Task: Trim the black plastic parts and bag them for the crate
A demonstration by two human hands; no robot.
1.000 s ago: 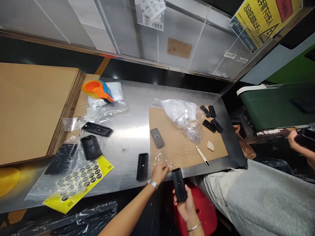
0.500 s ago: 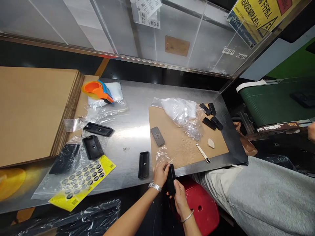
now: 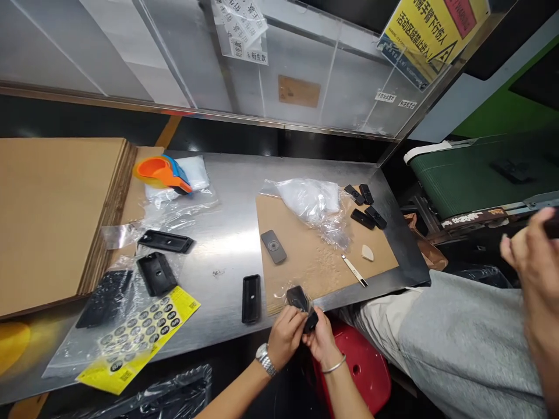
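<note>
A black, box-shaped part (image 3: 297, 297) is between my hands at the table's front edge, with clear plastic film around or over it. My left hand (image 3: 286, 333), a metal watch on its wrist, pinches the film at the part's near left side. On the right, my right hand (image 3: 322, 336), wearing a bangle, grips the part's near end; its fingers are partly hidden. A long black tray-shaped piece (image 3: 251, 298) lies left of my hands. Beyond them, a flat dark grey piece with a round mark (image 3: 273, 247) rests on the cardboard sheet (image 3: 314, 270).
A clear bag (image 3: 305, 201), several small black parts (image 3: 362, 218) and tweezers (image 3: 354, 271) lie on the cardboard. An orange tape dispenser (image 3: 163, 173), black trays (image 3: 156, 273) and a yellow sticker sheet (image 3: 140, 343) are at left. A co-worker's hand (image 3: 533, 250) is at right, near a green conveyor (image 3: 454, 180).
The black part has moved up and away from me, tilting over the cardboard's edge, and film now surrounds or covers it. The co-worker's hand has come further into view at right.
</note>
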